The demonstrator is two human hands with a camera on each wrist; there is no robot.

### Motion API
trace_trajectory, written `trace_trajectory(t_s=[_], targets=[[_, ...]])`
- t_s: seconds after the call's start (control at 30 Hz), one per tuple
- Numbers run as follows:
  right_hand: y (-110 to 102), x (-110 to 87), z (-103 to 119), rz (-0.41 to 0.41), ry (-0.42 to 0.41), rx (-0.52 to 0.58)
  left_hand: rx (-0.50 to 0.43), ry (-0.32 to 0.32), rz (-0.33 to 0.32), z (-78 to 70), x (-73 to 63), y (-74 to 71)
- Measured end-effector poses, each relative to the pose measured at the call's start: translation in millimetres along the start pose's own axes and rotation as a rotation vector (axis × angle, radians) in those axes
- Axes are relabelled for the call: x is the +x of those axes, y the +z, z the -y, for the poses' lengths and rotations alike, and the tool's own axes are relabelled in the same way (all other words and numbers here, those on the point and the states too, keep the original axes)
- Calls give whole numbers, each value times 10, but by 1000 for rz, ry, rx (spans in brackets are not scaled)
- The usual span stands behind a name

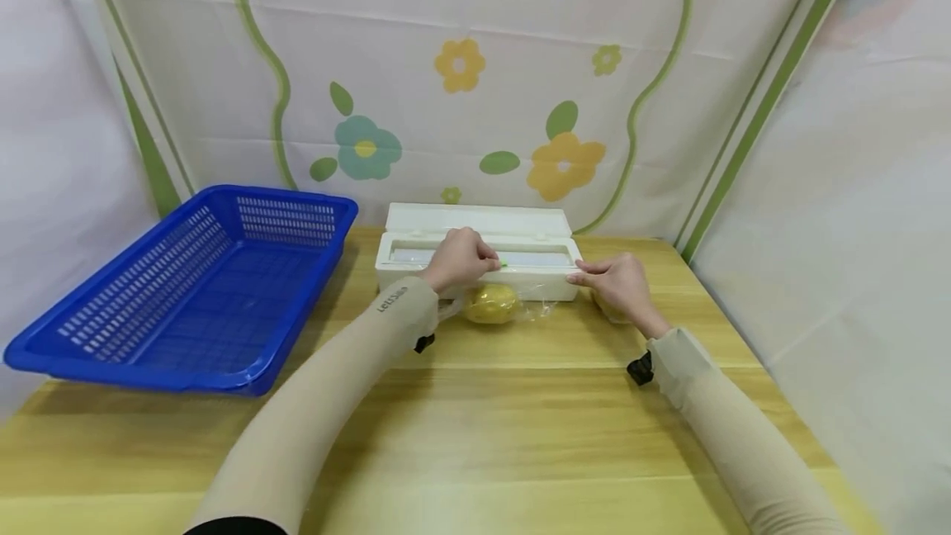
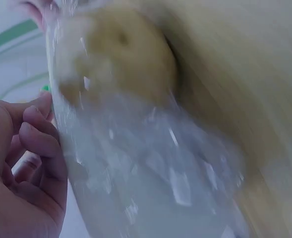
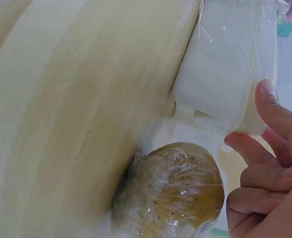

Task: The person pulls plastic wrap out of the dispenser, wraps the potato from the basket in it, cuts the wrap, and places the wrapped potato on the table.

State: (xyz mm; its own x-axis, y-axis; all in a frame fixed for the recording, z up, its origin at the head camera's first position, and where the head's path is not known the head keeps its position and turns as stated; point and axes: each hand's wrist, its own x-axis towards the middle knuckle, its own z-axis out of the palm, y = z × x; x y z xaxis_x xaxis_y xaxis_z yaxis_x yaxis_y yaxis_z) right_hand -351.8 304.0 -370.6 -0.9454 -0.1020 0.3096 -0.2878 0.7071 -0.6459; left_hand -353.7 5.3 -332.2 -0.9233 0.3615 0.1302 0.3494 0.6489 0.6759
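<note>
A long white cling film dispenser (image 1: 483, 281) stands on the table with its lid tipped back against the wall side. My left hand (image 1: 462, 258) is above its front edge, pinching a small green slide cutter (image 2: 46, 88) between thumb and finger. My right hand (image 1: 620, 281) grips the dispenser's right end with thumb and forefinger. Clear film (image 2: 136, 163) hangs down the dispenser's front, over a potato (image 1: 492, 304) lying before it. A second potato (image 3: 173, 193), wrapped in film, lies beside my right hand, mostly hidden behind it in the head view.
On the left of the wooden table (image 1: 475, 436) sits a blue plastic basket (image 1: 223, 304) with slotted sides. A flower-printed cloth (image 1: 461, 122) hangs right behind the dispenser, and pale cloth walls close off both sides.
</note>
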Motion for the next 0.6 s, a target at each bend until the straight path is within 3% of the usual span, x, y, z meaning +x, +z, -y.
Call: trace_trajectory(t_s=[0.3,0.43,0.6], targets=[[14,26,-12,30,12,9,130,-9,-38,352,-291,-400],[-20,35,-19,28,13,-13,199,-86,-93,468,-430,-603],[-1,51,-40,26,9,-21,226,-165,-129,544,-546,-698]])
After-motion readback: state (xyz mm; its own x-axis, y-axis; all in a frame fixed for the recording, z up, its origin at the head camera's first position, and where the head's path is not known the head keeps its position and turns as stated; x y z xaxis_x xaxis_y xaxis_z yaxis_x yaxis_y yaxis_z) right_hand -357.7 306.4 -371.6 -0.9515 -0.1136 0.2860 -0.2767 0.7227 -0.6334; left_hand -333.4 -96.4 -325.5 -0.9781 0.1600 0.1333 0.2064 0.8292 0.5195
